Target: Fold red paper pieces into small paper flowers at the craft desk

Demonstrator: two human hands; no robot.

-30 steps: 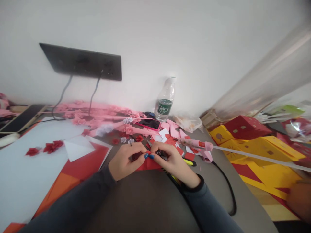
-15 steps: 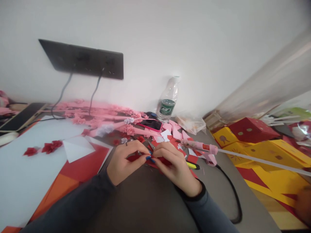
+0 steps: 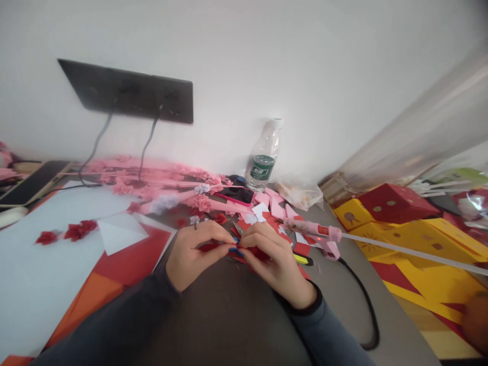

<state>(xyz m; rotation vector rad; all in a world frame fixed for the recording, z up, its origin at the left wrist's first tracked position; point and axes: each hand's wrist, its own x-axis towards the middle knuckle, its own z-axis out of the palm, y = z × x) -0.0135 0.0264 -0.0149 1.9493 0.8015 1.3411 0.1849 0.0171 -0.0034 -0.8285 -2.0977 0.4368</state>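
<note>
Head view: your left hand (image 3: 198, 254) and right hand (image 3: 272, 262) pinch nearly closed, fingertips meeting on a small red paper piece (image 3: 239, 245), mostly hidden; the two-sided pinch likely steadies it. Right of the grip, the pink hot-glue gun (image 3: 307, 227) lies handle towards you, presumably for easy reach. Pink paper scraps (image 3: 277, 207) lie beyond.

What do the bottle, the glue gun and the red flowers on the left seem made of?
Bottle: probably glossy clear plastic; see-through, with highlights.
Glue gun: likely pink plastic, judging by its smooth shell; finish unclear.
Red flowers: apparently matte paper, with angular, shine-free petals.
</note>
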